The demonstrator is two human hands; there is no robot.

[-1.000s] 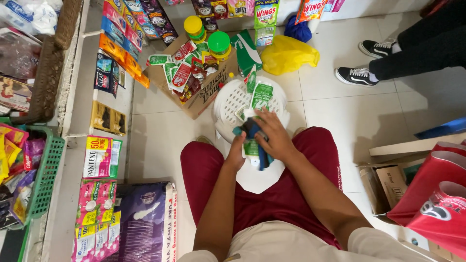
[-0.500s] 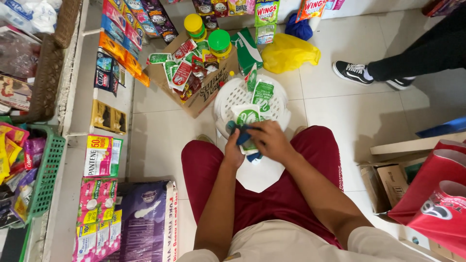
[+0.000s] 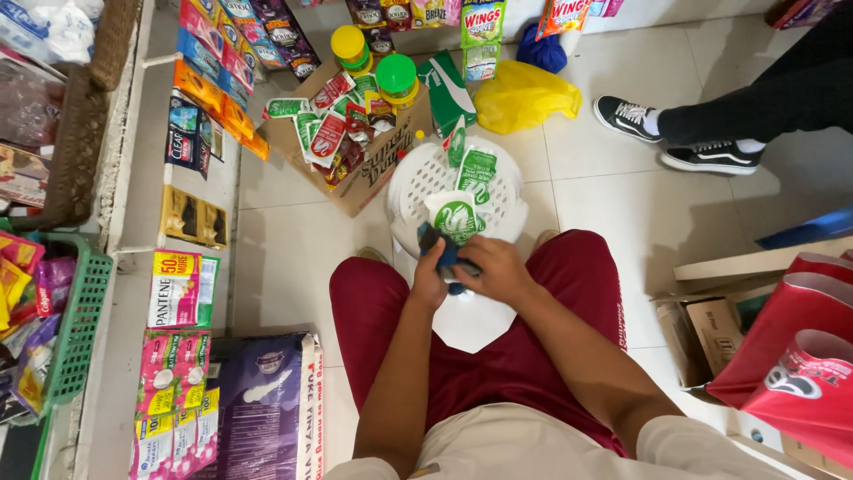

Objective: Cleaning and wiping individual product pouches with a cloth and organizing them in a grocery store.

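Note:
My left hand (image 3: 429, 283) and my right hand (image 3: 491, 268) meet over my lap, above my dark red trousers. Together they hold a green and white sachet (image 3: 457, 219) and a dark blue cloth (image 3: 442, 252) that wraps around the sachet's lower end. The sachet sticks up from my fingers over a white round perforated basket (image 3: 414, 180), which stands on the tiled floor in front of my knees. Two more green sachets (image 3: 476, 169) lie in the basket. A white plastic seat edge (image 3: 468, 322) shows between my thighs.
An open cardboard box (image 3: 360, 182) with several red and green sachets and two green-lidded jars sits beyond the basket. A yellow bag (image 3: 524, 96) lies near another person's black sneakers (image 3: 675, 133). Shelves with hanging packets run along the left. Red bags (image 3: 800, 356) stand at right.
The sachet has been turned up so its green and white face shows above my hands. The other person's feet shifted a little to the left.

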